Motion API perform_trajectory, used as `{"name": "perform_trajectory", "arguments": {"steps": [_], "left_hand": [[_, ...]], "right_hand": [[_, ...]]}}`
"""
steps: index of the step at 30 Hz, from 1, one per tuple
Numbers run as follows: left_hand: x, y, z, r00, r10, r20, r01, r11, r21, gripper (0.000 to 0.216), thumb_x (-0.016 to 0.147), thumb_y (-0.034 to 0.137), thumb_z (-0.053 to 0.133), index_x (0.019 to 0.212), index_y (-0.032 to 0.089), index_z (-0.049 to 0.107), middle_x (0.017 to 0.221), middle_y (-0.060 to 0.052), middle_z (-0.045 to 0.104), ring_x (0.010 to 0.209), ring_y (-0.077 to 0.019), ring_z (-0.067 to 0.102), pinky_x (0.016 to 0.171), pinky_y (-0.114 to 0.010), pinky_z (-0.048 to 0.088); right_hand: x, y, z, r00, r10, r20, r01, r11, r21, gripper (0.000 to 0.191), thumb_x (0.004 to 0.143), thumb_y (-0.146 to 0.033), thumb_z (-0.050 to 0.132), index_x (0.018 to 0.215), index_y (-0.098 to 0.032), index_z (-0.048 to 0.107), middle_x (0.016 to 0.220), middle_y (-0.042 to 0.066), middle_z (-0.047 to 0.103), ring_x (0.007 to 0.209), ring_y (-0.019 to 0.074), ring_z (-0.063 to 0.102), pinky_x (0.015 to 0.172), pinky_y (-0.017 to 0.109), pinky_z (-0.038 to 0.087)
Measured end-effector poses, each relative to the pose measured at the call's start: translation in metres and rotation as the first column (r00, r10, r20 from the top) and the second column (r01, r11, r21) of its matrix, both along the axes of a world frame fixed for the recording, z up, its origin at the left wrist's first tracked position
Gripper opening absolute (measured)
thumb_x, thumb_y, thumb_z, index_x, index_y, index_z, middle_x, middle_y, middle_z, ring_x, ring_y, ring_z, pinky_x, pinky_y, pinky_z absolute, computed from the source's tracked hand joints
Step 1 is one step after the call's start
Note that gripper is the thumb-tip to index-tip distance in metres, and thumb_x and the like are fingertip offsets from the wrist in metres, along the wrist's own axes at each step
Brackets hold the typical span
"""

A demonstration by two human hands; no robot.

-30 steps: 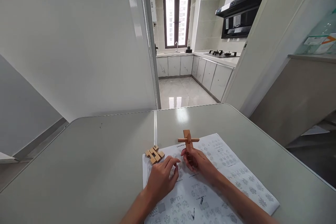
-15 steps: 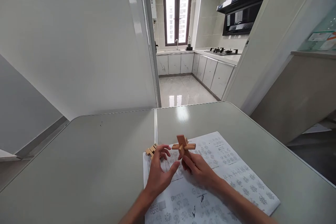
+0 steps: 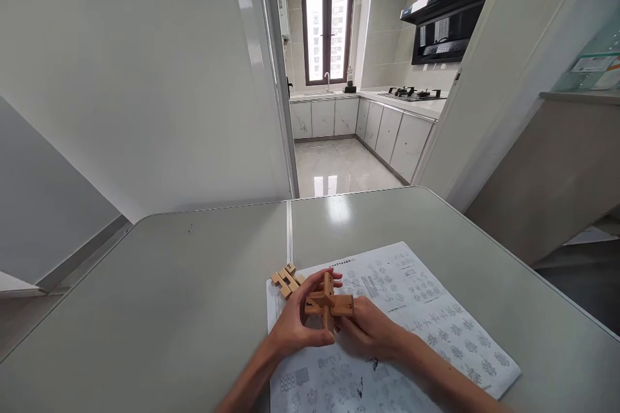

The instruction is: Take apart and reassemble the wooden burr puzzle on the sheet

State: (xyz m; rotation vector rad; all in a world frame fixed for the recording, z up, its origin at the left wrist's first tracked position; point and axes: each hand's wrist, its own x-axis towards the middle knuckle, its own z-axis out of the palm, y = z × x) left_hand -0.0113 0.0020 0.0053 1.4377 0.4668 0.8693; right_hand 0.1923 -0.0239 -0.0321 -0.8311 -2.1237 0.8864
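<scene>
Between my two hands is a wooden interlocking puzzle, a cross of several brown bars with dark marks on some faces. My left hand grips its upright bar, thumb at the lower end and fingers around the upper end. My right hand is closed on the puzzle's right and under side; its fingertips are partly hidden behind the wood. Just beyond my left hand, loose notched wooden pieces lie at the top left corner of a printed instruction sheet. Both hands are above this sheet.
The sheet lies on a pale grey-green table with a seam running away from me. A white wall panel stands behind its left part. Past the doorway is a kitchen with white cabinets and a gas stove.
My left hand has moved right and closed on the puzzle, where before it was apart from it with fingers spread. The puzzle has come lower and turned; my right hand still holds it.
</scene>
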Motion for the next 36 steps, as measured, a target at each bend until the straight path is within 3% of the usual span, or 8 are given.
{"name": "perform_trajectory", "arguments": {"steps": [7, 18, 28, 36], "left_hand": [[-0.001, -0.004, 0.006, 0.998, 0.009, -0.063, -0.008, 1.0, 0.011, 0.098, 0.064, 0.055, 0.094, 0.148, 0.027, 0.052, 0.152, -0.017, 0.051, 0.133, -0.0386, 0.055, 0.108, -0.048, 0.051], [0.0, -0.003, -0.001, 0.984, 0.123, -0.127, -0.122, 0.992, 0.015, 0.099, 0.061, 0.056, 0.094, 0.145, 0.024, 0.054, 0.146, -0.015, 0.057, 0.132, -0.0374, 0.057, 0.111, -0.047, 0.048], [0.001, 0.001, -0.011, 0.954, 0.232, -0.188, -0.257, 0.959, -0.12, 0.086, 0.065, 0.067, 0.084, 0.133, 0.018, 0.064, 0.129, -0.014, 0.07, 0.125, -0.039, 0.063, 0.11, -0.049, 0.047], [-0.002, 0.005, -0.014, 0.96, 0.167, -0.225, -0.19, 0.978, -0.086, 0.088, 0.066, 0.069, 0.082, 0.134, 0.017, 0.06, 0.122, -0.013, 0.072, 0.118, -0.0356, 0.066, 0.105, -0.046, 0.05]], "right_hand": [[0.003, 0.002, 0.001, 0.999, -0.025, -0.044, 0.023, 0.999, -0.047, 0.028, 0.104, -0.027, 0.037, 0.083, -0.022, 0.054, 0.078, 0.0, 0.059, 0.067, 0.0151, 0.051, 0.068, 0.027, 0.041], [0.002, 0.002, 0.009, 0.995, -0.009, -0.104, -0.013, 0.977, -0.211, 0.042, 0.109, -0.037, 0.035, 0.074, -0.021, 0.052, 0.069, -0.002, 0.054, 0.063, 0.014, 0.048, 0.066, 0.027, 0.039], [-0.001, 0.001, 0.017, 0.994, 0.011, -0.105, -0.039, 0.965, -0.261, 0.042, 0.11, -0.04, 0.036, 0.078, -0.02, 0.055, 0.069, -0.002, 0.056, 0.062, 0.0134, 0.052, 0.069, 0.027, 0.043], [-0.002, -0.003, 0.019, 0.984, -0.027, -0.178, -0.031, 0.948, -0.316, 0.047, 0.109, -0.048, 0.037, 0.076, -0.02, 0.056, 0.068, -0.001, 0.059, 0.061, 0.0138, 0.053, 0.066, 0.028, 0.045]]}}
